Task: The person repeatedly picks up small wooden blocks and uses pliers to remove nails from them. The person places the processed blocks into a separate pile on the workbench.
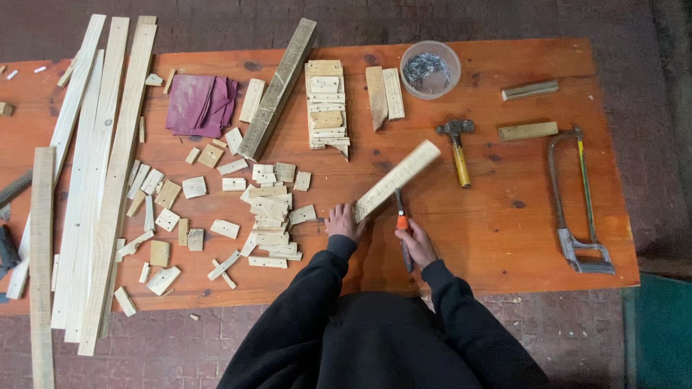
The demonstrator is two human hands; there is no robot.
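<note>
Here, near the front edge of the bench [504, 238], the left hand [343, 222] clamps the lower end of a wooden slat [396, 180]. The right hand [414, 241] is closed around an orange-handled tool [402, 229] just beside the slat, with wood offcuts [270, 209] to the left.

left hand [343, 220] gripping wooden strip [397, 179], right hand [414, 241] gripping tool [402, 223]

Left hand [343, 222] closed in a grip; right hand [414, 241] just beside it, fist clenched; both black-sleeved forearms reach forward.
</note>
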